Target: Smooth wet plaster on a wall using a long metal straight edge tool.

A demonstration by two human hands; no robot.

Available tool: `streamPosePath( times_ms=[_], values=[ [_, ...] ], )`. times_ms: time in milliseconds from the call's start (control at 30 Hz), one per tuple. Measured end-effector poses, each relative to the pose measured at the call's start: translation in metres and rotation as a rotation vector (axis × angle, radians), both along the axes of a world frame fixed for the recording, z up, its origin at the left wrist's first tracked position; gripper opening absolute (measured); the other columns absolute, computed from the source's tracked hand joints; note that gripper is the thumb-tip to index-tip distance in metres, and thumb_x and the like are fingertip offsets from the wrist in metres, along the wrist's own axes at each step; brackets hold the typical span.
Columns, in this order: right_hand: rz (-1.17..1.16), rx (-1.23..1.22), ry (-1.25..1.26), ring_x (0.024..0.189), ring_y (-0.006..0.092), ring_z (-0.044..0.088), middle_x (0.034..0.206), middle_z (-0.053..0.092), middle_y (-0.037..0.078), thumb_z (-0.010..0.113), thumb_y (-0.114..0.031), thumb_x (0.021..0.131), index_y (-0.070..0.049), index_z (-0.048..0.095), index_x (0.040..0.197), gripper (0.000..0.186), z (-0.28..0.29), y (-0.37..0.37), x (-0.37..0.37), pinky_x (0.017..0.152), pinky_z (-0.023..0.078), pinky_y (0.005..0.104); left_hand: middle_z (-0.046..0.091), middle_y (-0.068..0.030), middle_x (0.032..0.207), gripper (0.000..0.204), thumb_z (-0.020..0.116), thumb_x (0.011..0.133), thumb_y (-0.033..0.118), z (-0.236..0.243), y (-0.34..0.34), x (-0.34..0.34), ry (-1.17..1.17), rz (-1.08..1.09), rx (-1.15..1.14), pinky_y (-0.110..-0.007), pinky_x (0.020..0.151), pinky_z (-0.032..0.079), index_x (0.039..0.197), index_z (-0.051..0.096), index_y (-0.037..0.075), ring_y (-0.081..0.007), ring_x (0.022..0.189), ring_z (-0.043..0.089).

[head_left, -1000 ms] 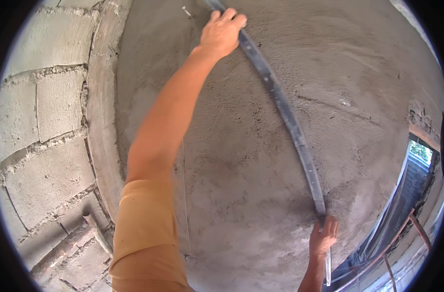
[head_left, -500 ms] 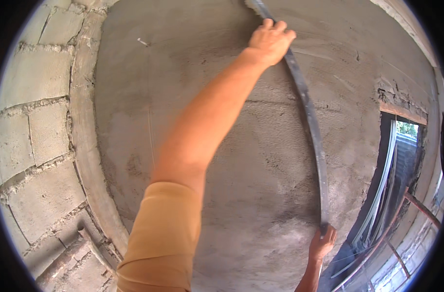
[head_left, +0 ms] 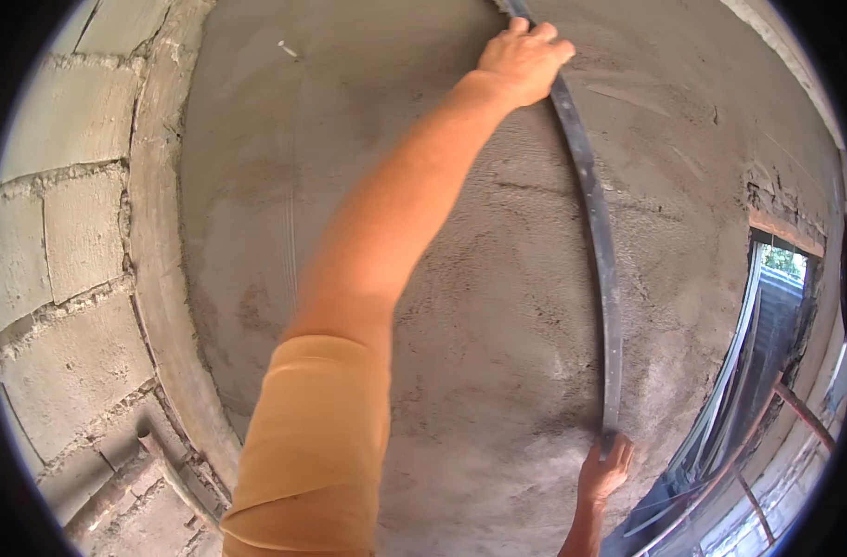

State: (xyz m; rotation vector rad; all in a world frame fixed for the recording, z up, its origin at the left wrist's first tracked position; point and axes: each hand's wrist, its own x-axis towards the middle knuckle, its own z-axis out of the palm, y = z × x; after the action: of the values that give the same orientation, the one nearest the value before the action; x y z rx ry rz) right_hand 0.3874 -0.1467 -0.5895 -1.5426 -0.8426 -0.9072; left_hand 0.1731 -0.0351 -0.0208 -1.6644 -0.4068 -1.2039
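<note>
Grey bar (head_left: 598, 223) on plastered wall (head_left: 497, 278), upper part shifted toward 3 o'clock since one second earlier; long axis 11:30–5:30; left hand (head_left: 525, 65) (1 o'clock) and right hand (head_left: 604, 472) (4:30), fingers clamped on it.

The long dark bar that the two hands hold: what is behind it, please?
Behind the bar is the rough grey-brown wall, visible on both sides. The strip directly behind the bar is covered, so its surface cannot be seen.
</note>
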Motion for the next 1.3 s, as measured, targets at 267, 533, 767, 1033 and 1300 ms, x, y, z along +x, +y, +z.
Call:
streamPosePath(
  times_ms=[267,533,767,1033,1300],
  values=[
    [0.136,-0.095,-0.211,0.101,0.0423,0.060,0.113,0.061,0.021,0.069,-0.006,0.079,0.004,0.059,0.119,0.042,0.041,0.028,-0.089,0.087,0.050,0.0508,0.058,0.0009,0.128,0.041,0.072,0.079,-0.001,-0.002,0.050,-0.177,-0.144,0.079,-0.055,-0.041,0.102,0.052,0.115,0.061,0.017,-0.0299,0.117,0.054],
    [0.237,-0.099,-0.213,0.099,0.0409,0.062,0.110,0.062,0.019,0.070,-0.004,0.079,0.001,0.060,0.118,0.041,0.045,0.028,-0.110,0.082,0.053,0.0495,0.055,-0.0028,0.132,0.046,0.070,0.077,-0.006,-0.021,0.054,-0.228,-0.183,0.275,-0.132,-0.043,0.103,0.052,0.117,0.061,0.015,-0.0324,0.119,0.053],
    [0.099,-0.023,-0.129,0.099,0.0411,0.062,0.105,0.061,0.019,0.069,-0.001,0.079,0.001,0.060,0.115,0.037,0.037,-0.001,-0.047,0.081,0.052,0.0506,0.052,-0.0094,0.139,0.038,0.068,0.089,0.006,-0.018,0.007,-0.114,-0.032,0.186,-0.147,-0.044,0.108,0.048,0.125,0.063,0.017,-0.0339,0.123,0.051],
    [0.069,-0.027,-0.201,0.101,0.0419,0.060,0.108,0.060,0.020,0.066,-0.005,0.081,0.002,0.058,0.117,0.037,0.074,0.012,-0.040,0.084,0.050,0.0506,0.053,-0.0077,0.140,0.046,0.070,0.086,0.006,0.003,0.015,-0.121,-0.159,0.214,-0.145,-0.043,0.110,0.046,0.130,0.061,0.018,-0.0314,0.127,0.051],
    [0.068,-0.064,-0.336,0.101,0.0421,0.060,0.111,0.061,0.019,0.067,-0.002,0.077,0.002,0.058,0.122,0.046,0.090,0.026,-0.065,0.083,0.052,0.0493,0.056,-0.0060,0.135,0.041,0.072,0.084,0.007,0.007,0.039,-0.177,-0.182,0.158,-0.087,-0.043,0.105,0.050,0.123,0.063,0.017,-0.0318,0.122,0.055]
  ],
)
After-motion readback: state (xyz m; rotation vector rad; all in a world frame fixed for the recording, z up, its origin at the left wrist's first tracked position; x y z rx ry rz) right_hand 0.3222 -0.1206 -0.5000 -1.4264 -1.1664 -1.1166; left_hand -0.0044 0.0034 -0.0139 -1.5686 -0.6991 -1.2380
